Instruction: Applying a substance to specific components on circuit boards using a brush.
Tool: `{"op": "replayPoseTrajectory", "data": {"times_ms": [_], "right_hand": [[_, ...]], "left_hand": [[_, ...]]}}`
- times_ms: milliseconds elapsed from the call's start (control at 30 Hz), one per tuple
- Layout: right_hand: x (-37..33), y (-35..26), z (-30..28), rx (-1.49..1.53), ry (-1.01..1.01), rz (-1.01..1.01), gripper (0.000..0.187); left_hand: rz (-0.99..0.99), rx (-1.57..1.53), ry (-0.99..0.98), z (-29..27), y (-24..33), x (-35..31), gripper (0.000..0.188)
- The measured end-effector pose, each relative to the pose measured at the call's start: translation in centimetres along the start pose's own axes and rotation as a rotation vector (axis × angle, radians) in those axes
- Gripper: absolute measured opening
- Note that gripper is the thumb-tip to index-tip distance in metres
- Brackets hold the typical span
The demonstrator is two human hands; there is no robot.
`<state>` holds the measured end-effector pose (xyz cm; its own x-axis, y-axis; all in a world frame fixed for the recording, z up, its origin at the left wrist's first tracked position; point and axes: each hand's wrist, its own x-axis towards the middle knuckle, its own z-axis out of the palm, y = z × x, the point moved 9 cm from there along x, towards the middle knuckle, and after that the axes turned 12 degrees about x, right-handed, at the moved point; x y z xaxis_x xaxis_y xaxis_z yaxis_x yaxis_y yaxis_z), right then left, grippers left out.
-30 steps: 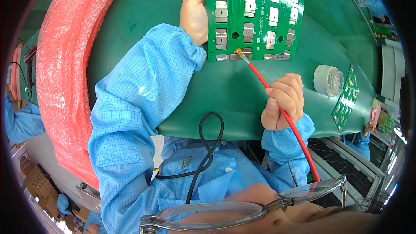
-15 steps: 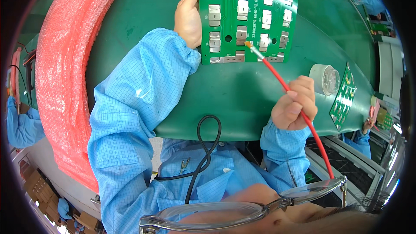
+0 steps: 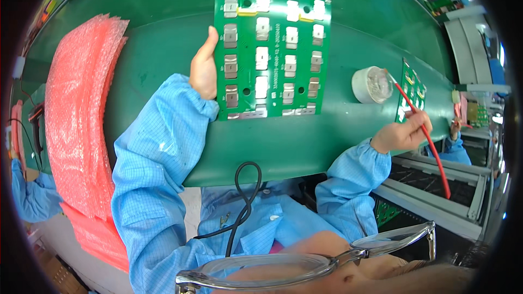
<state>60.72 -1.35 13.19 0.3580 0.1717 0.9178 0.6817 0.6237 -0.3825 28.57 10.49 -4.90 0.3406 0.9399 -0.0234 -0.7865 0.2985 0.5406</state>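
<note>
My left hand (image 3: 205, 68) grips the left edge of a green circuit board (image 3: 275, 49), thumb along the edge and the other fingers hidden behind. Rows of silvery metal tabs cover the board, with metal strips at its top and bottom edges. My right hand (image 3: 403, 132) is closed round a slim brush (image 3: 433, 149) with a red handle. The brush tip is at the mouth of a small white tub (image 3: 358, 86) with a clear inside; whether it touches the rim I cannot tell. Just right of the tub lies another green circuit board (image 3: 406, 103).
A tall stack of pink bubble wrap (image 3: 79, 120) stands at the left of the green table (image 3: 261, 152). A looped black cord (image 3: 256, 177) hangs before my blue smock. Co-workers' blue sleeves show at the left (image 3: 35, 196) and the far right (image 3: 457, 152).
My right hand has carried the brush from the held board rightward to the tub. The view has shifted, and the held board now shows whole, its top edge included.
</note>
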Motion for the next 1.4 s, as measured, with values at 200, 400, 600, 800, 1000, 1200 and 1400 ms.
{"op": "replayPoseTrajectory", "data": {"times_ms": [200, 400, 600, 800, 1000, 1200, 1400], "right_hand": [[-0.3, 6.3, 0.2, -0.157, -0.239, 0.309, 0.020], [-0.8, 8.3, 0.8, -0.165, -0.314, 0.433, 0.020], [1.1, 6.0, -0.6, -0.045, -0.211, 0.369, 0.020], [1.9, 4.1, -0.9, -0.027, -0.239, 0.347, 0.019], [2.3, 2.8, -0.7, -0.013, -0.258, 0.297, 0.019], [2.5, 2.1, -0.8, -0.015, -0.243, 0.250, 0.019], [1.8, 3.3, 0.5, -0.078, -0.326, 0.335, 0.019]], "left_hand": [[-0.054, 0.076, 0.004, 0.4, -1.1, -0.2, 0.055], [-0.056, 0.153, 0.010, 0.8, -1.3, -0.6, 0.057], [-0.017, 0.103, 0.044, 1.1, -1.5, -1.8, 0.053], [-0.028, 0.067, -0.073, 2.6, -1.1, -4.5, 0.064], [0.024, 0.095, -0.035, 2.3, -0.6, -5.3, 0.061], [0.019, 0.090, -0.047, 2.0, -0.6, -5.2, 0.058], [0.022, 0.101, -0.028, 1.6, -0.7, -5.0, 0.057]]}}
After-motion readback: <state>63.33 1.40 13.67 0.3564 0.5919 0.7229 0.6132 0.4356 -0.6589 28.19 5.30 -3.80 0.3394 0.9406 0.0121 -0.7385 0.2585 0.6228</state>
